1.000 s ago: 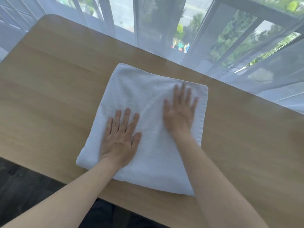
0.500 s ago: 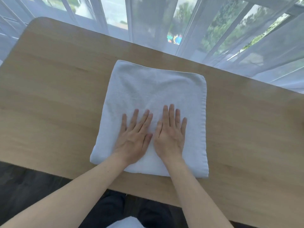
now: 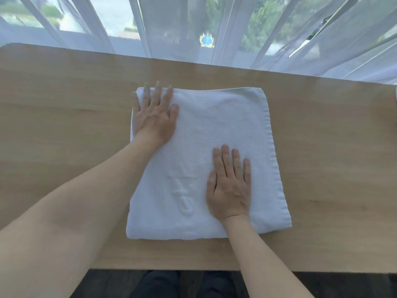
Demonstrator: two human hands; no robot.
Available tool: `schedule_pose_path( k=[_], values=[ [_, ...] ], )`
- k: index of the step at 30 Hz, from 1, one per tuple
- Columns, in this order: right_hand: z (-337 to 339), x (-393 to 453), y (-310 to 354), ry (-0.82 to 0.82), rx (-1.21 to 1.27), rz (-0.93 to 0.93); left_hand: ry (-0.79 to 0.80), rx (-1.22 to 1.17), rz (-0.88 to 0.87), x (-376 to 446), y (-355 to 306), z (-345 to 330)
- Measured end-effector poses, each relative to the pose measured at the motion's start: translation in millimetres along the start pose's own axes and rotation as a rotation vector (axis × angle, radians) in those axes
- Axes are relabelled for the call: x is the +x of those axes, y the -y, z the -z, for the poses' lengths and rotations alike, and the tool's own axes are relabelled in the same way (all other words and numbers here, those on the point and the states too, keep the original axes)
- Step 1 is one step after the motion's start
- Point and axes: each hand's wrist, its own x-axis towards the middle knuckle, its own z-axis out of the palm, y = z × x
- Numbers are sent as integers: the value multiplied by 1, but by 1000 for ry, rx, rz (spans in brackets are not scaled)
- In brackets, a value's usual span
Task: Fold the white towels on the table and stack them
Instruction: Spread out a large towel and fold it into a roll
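A white towel (image 3: 223, 125), folded into a thick rectangle with an embossed mark near its front, lies flat in the middle of the wooden table (image 3: 64, 125). My left hand (image 3: 154, 117) presses flat on the towel's far left corner, fingers straight and reaching its far edge. My right hand (image 3: 229, 186) lies flat on the towel's near right part, fingers straight and close together. Neither hand grips the cloth.
Sheer white curtains (image 3: 236, 29) hang along the table's far edge in front of windows. A sliver of something white (image 3: 395, 95) shows at the right border of the view. The table's near edge runs just below the towel, with dark floor beneath.
The hands were side by side at the towel's near middle. Now the left hand has slid to the far left corner and the right hand toward the near right. The view has squared up to the table.
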Motion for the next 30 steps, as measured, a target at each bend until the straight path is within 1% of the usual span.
schedule_pose_path(
  k=[2,4,6,9,11,16,19,21,24,30],
  values=[
    [-1,-1,0,-6,2,-4,5,-68,-38,-11,-9,3],
    [-1,-1,-1,-13,9,-1,45,-123,-204,-49,-23,-1],
    [-3,0,-1,-21,19,-7,67,-86,-339,-110,-38,-13],
    [-4,-1,-2,-13,35,-12,44,-12,-332,-201,-44,-39],
    [-4,-2,-1,-19,27,-14,7,39,-330,-229,-33,-48],
    [3,-4,-3,34,61,9,-4,122,-434,-248,1,-41],
    [10,-14,-8,39,123,85,-38,125,-486,-257,25,-40],
    [13,-28,-10,73,130,143,-57,135,-512,-258,34,-39],
    [16,-52,-12,182,76,207,-94,164,-543,-256,36,-36],
    [30,-96,-35,278,-27,385,-218,69,-671,-249,49,-25]
  ],
)
